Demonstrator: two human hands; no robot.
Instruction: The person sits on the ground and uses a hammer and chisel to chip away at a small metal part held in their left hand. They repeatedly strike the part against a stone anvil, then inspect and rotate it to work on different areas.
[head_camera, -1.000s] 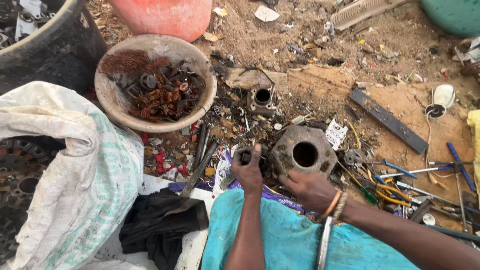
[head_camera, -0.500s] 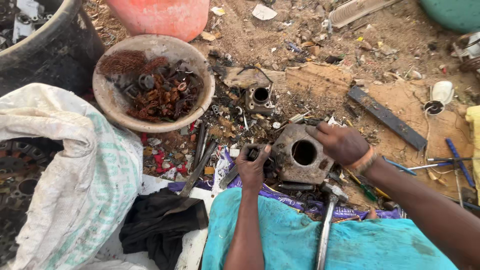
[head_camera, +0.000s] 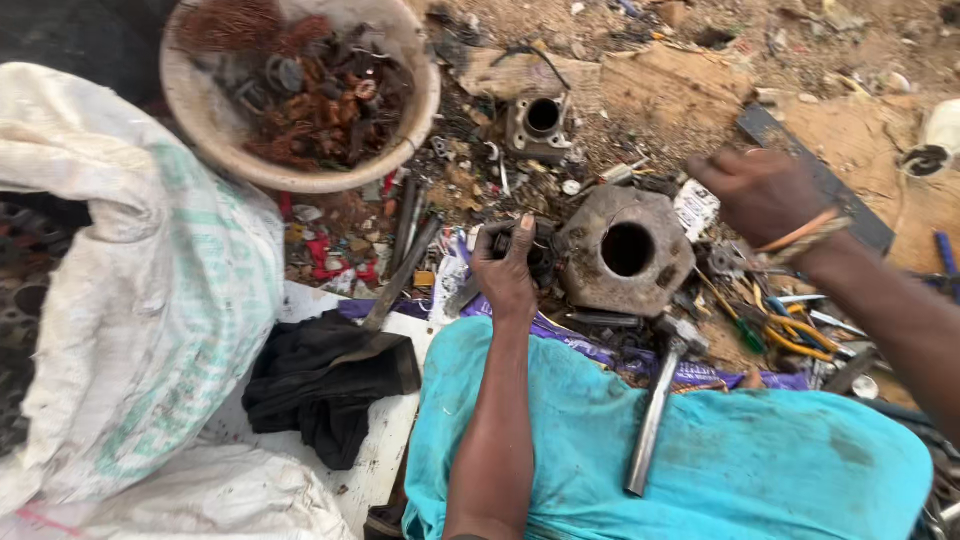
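My left hand (head_camera: 505, 280) is closed around a small dark round metal part (head_camera: 522, 243), held just left of a big rusty metal block (head_camera: 625, 250) with a round hole through it. My right hand (head_camera: 765, 195) hovers to the right of that block, clear of it, fingers loosely spread toward a white tag (head_camera: 697, 208), with nothing seen in it. A hammer (head_camera: 655, 410) lies across the teal cloth (head_camera: 720, 460) over my lap, its head near the block.
A pale bowl (head_camera: 200, 115) of rusty scrap and copper wire sits at the upper left. A white sack (head_camera: 130, 280) fills the left side, with a black cloth (head_camera: 330, 385) beside it. A small metal housing (head_camera: 540, 120), a dark flat bar (head_camera: 815, 180) and yellow-handled pliers (head_camera: 785, 335) lie on the dirt.
My right hand has come off the big block and moved up and to the right. My left hand keeps its hold on the small dark part beside the block.
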